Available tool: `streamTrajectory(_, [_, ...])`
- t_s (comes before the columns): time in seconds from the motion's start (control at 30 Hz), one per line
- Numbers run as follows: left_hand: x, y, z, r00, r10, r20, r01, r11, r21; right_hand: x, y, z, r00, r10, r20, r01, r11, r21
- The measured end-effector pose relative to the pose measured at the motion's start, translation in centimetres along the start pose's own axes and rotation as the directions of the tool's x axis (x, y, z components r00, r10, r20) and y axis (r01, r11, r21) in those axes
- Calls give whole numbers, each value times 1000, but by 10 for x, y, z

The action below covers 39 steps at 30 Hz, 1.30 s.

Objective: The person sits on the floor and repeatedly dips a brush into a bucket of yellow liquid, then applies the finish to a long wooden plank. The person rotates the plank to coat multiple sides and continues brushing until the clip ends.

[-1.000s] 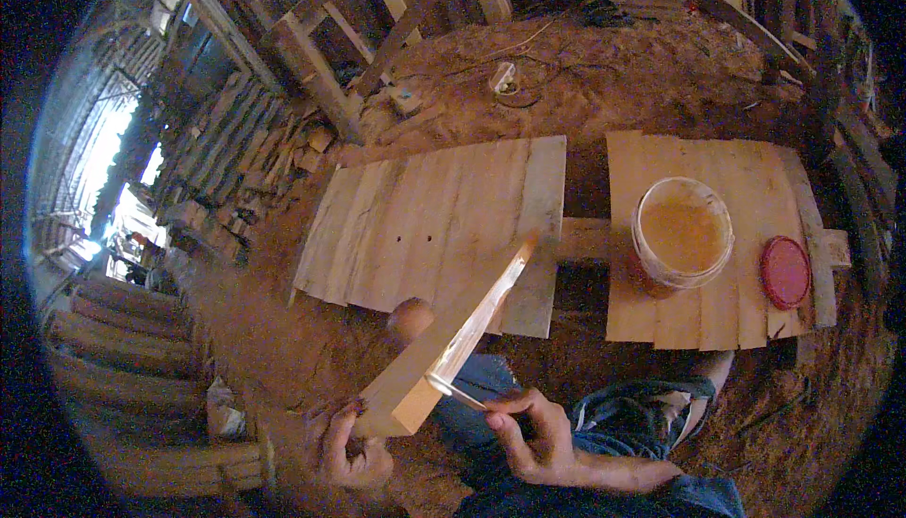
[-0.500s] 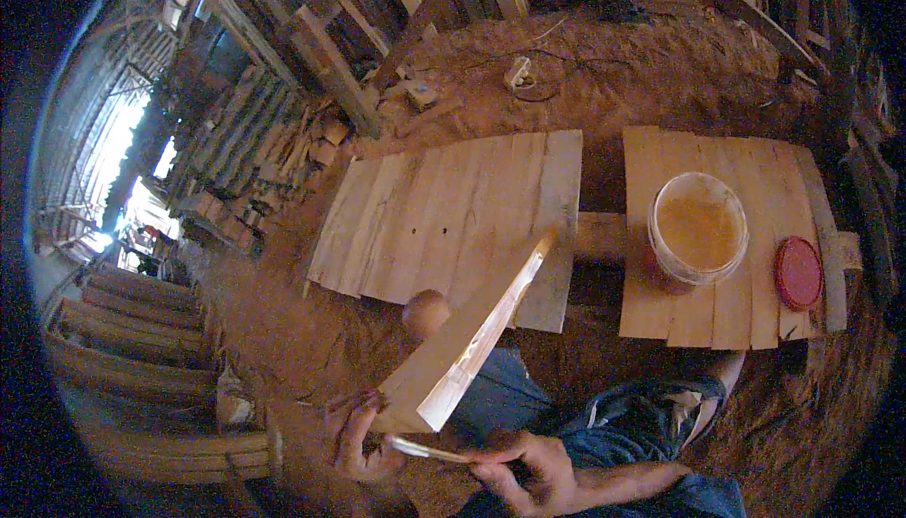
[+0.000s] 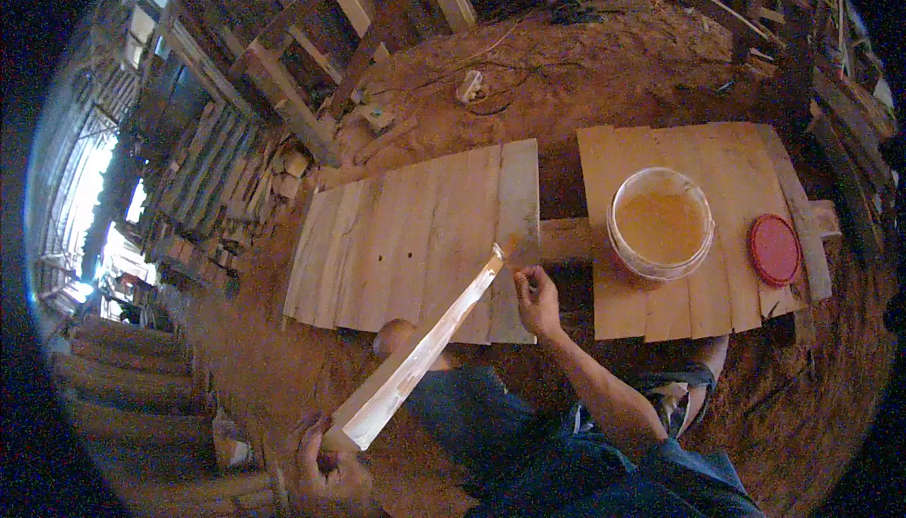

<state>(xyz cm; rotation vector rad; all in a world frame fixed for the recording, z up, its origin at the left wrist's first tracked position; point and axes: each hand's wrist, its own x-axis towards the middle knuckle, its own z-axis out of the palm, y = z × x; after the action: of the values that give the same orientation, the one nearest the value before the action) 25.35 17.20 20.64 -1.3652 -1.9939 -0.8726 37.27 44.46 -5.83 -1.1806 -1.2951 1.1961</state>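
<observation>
My left hand [image 3: 326, 471] grips the near end of a long wooden board [image 3: 420, 372], which slants away from me over my lap. Along the board's edge runs a wet, whitish, shiny coating, like glue. My right hand [image 3: 538, 303] is beside the board's far end, its fingers pinched on a thin stick [image 3: 511, 263] that is mostly hidden and blurred. On the right, a white bucket [image 3: 708, 235] holds yellowish-brown liquid or paste. Its neighbour is a round red lid [image 3: 775, 250].
Two panels of joined planks lie ahead: a left panel [image 3: 406, 207] with two dark holes, and a right panel [image 3: 746, 169] under the bucket and lid. A beam [image 3: 563, 238] spans the gap between them. Stacked timber [image 3: 132, 405] stands at left; a small white container [image 3: 469, 87] sits on the dirt floor.
My right hand has moved from the board's near end to its far end with the stick. The board has shifted left and nearer, and the view has turned slightly right.
</observation>
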Motion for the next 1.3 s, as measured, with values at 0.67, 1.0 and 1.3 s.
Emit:
streamTrajectory(0.67, [20, -2, 24, 966, -1, -257, 21, 997, 74, -51, -85, -13, 967, -22, 256, -28, 981, 191])
streamTrajectory(1.0, [-5, -63, 26, 942, -48, -333, 50, 999, 0, 69, 94, 35, 958, -258, -125, 219, 940, -262])
streamTrajectory(1.3, [-16, -97, 24, 941, -61, -333, 47, 998, -49, 15, 30, -11, 988, -87, 128, 122, 945, -303])
